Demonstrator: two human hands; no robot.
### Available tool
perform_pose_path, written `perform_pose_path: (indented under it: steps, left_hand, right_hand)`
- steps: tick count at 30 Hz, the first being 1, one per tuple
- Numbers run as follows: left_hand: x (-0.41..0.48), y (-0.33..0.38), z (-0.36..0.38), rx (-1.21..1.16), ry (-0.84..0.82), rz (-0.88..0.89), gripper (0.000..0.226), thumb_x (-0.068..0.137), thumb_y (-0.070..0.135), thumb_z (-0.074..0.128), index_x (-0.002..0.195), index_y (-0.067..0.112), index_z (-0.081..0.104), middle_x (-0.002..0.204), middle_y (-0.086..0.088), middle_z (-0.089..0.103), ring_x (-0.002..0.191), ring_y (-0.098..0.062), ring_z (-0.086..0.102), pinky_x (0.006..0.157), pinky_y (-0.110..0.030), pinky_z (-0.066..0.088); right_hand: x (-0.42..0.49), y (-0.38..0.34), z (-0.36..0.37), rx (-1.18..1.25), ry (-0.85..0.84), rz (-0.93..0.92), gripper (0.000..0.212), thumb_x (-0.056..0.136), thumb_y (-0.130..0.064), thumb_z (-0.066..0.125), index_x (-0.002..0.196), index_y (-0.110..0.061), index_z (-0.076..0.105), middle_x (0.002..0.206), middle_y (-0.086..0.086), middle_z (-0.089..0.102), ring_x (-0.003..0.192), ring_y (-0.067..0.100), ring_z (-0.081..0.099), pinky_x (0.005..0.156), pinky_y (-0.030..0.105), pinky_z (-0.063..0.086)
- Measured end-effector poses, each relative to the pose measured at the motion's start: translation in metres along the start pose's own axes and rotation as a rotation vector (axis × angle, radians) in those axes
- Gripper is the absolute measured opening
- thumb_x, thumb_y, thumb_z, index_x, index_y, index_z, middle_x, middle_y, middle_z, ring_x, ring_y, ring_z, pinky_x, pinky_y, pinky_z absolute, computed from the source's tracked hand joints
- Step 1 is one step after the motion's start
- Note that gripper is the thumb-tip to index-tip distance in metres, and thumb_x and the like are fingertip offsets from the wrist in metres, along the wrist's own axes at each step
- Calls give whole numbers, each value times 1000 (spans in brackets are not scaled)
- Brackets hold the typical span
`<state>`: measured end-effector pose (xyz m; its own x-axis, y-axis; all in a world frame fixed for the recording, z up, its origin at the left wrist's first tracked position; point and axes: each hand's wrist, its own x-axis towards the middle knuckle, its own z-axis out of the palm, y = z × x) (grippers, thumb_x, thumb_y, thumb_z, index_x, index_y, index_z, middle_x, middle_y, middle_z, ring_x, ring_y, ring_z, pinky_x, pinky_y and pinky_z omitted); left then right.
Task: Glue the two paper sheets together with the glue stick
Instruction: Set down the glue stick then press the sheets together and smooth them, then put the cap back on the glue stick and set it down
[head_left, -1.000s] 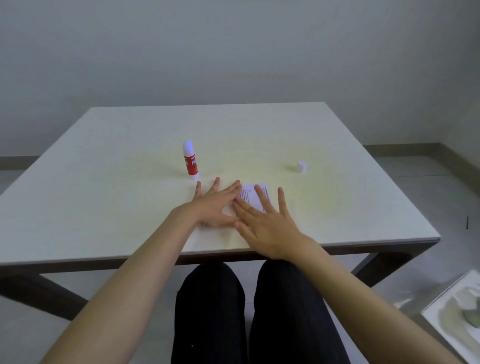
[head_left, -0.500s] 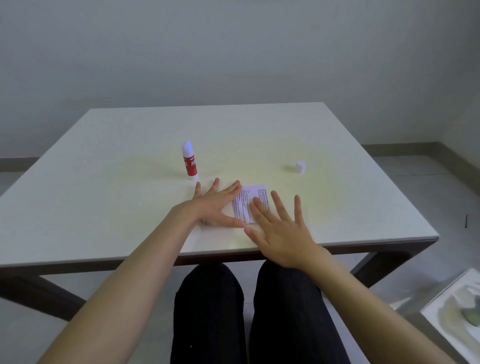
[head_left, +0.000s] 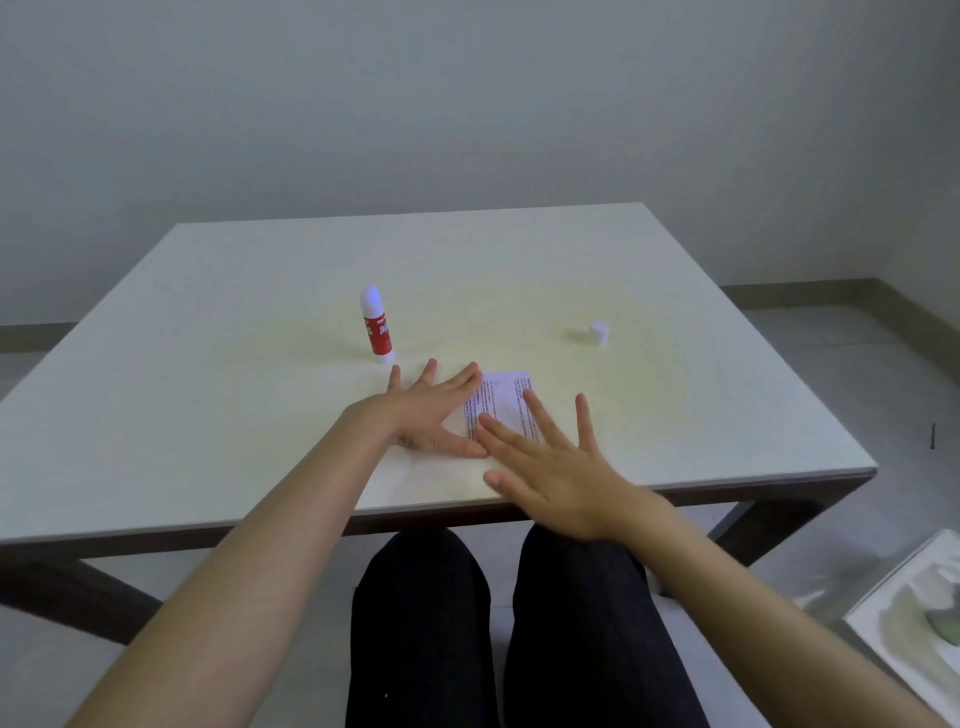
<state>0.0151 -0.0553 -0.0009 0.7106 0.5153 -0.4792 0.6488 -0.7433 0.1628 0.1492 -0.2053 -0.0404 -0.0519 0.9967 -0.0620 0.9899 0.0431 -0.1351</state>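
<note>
A small printed paper sheet (head_left: 501, 400) lies flat on the white table (head_left: 234, 415) near its front edge. My left hand (head_left: 423, 415) lies flat with spread fingers on the sheet's left part, palm down. My right hand (head_left: 550, 462) is spread flat over the sheet's lower right part, fingertips on the paper. Only one sheet outline shows; I cannot tell whether a second lies under it. A red and white glue stick (head_left: 376, 327) stands upright without its cap, just behind my left hand. Its white cap (head_left: 598, 333) sits apart at the right.
The table's front edge runs just under my wrists, with my dark-trousered legs (head_left: 493, 623) below it. A white tray-like object (head_left: 914, 618) lies on the floor at the lower right. A grey wall stands behind the table.
My right hand has slid to the right and toward me across the paper, uncovering more of the printed sheet. My left hand has stayed in place.
</note>
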Motion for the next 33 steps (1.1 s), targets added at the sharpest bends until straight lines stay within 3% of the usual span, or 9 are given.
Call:
perform_pose_path:
  steps: [5, 11, 16, 20, 23, 25, 27, 30, 33]
  left_hand:
    - [1, -2, 1, -4, -2, 8, 104, 80, 71, 45, 148, 30, -21, 155, 20, -27, 144, -24, -27, 113, -58, -18]
    - [1, -3, 2, -13, -2, 14, 104, 79, 72, 45, 148, 32, -21, 155, 21, -27, 144, -24, -28, 112, -58, -18]
    - [2, -3, 1, -8, 5, 18, 104, 78, 72, 46, 147, 32, -21, 155, 20, -28, 144, -25, -29, 111, -59, -18]
    - [3, -8, 10, -72, 72, 41, 105, 76, 72, 49, 149, 35, -17, 156, 21, -23, 143, -21, -29, 112, -57, -20]
    - [-2, -14, 24, -335, 257, 127, 99, 77, 62, 58, 151, 36, -3, 158, 23, -4, 146, -9, -19, 116, -46, -17]
    - [-8, -17, 30, -644, 497, 146, 84, 79, 48, 66, 149, 34, 23, 152, 24, 21, 144, 2, 9, 119, -31, 2]
    - [-11, -19, 31, -873, 901, 59, 54, 78, 36, 72, 129, 28, 57, 131, 19, 55, 121, 9, 48, 106, -21, 33]
    - [-12, -30, 22, -940, 1399, -216, 32, 76, 26, 76, 105, 18, 65, 98, 11, 65, 87, 1, 59, 81, -28, 48]
    - [-2, -44, 8, -1012, 1319, -370, 46, 75, 24, 76, 118, 15, 60, 108, 6, 59, 96, -11, 57, 83, -30, 45]
  right_hand:
    - [21, 27, -24, -105, -51, 187, 66, 93, -61, 6, 151, -31, -9, 160, -17, -11, 145, 22, -26, 110, 60, -21]
    - [4, 4, -2, -31, -27, -62, 81, 79, -74, -6, 151, -36, -7, 159, -21, -9, 142, 16, -31, 102, 53, -35]
    - [35, 35, -25, -75, -87, 110, 67, 91, -64, 4, 150, -35, -10, 159, -20, -10, 144, 21, -26, 108, 57, -26]
    - [36, 25, -13, -96, -34, 93, 78, 85, -70, 1, 150, -29, -12, 160, -14, -12, 146, 21, -23, 109, 58, -24]
    - [31, 23, -5, -65, 5, 96, 78, 84, -70, 2, 149, -30, -14, 160, -14, -14, 146, 21, -21, 111, 58, -22]
    - [31, 23, -6, -63, 0, 105, 78, 86, -70, 5, 150, -29, -15, 160, -14, -16, 146, 21, -21, 111, 59, -22]
    - [29, 22, -9, -63, 7, 100, 77, 88, -69, 7, 149, -29, -16, 159, -13, -17, 146, 21, -22, 111, 59, -21]
    - [25, 21, -15, 26, 57, 85, 75, 85, -70, 5, 145, -36, -24, 157, -15, -25, 145, 19, -26, 110, 55, -25]
    - [21, 18, -25, 202, 170, 101, 74, 79, -74, 1, 141, -44, -27, 154, -20, -30, 142, 11, -31, 108, 46, -28]
